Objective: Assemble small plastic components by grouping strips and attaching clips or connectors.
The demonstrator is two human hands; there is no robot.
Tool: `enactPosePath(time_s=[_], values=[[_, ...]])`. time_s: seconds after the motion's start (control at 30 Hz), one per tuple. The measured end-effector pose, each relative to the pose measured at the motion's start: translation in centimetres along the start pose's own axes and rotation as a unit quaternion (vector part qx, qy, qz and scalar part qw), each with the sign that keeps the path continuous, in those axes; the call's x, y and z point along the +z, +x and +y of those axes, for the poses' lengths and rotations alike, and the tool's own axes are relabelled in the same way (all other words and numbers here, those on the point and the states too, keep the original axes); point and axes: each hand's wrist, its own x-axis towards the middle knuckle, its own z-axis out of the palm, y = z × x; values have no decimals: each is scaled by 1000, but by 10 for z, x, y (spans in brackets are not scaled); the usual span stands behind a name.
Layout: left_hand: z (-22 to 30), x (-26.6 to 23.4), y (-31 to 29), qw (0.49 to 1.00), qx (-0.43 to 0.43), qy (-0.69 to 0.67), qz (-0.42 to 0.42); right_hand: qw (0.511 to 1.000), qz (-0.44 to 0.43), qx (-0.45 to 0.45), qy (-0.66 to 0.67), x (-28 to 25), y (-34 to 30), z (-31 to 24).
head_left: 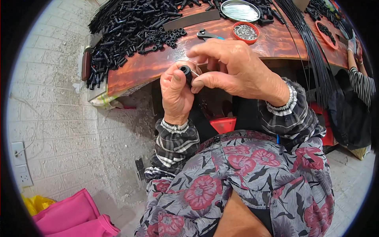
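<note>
Just over the table's near edge, my left hand (173, 89) is closed around a short black tubular part (184, 70), its round open end tilted up. A thin silver pin (194, 72) slants beside that part. Coming in from the right, my right hand (241, 71) has its thumb at the pin and its index finger arched above. The other fingers curl behind, so the grip on the pin is partly hidden.
Black tubular parts (130, 33) heap at the back left, near a flat metal strip (193, 20). Pliers (202, 34), a red bowl (234, 34) of small metal pieces and a round tin (257, 17) of silver pins lie beyond my hands. Long black rods (312, 51) overhang the right; a co-worker's hand (351, 45) is farther.
</note>
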Motion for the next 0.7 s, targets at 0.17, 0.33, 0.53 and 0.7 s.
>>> enactPosePath(time_s=[0.17,0.33,0.53,0.7], values=[[0,-2,1,1000,22,7,-15,995,17,-57,-74,6,2,10],[2,-5,3,999,32,-10,3,990,64,-62,-112,16,5,13],[2,1,1,999,24,-9,29,978,68,-122,-157,21,3,23],[-1,-1,-7,999,43,9,10,919,-84,252,290,12,6,0]])
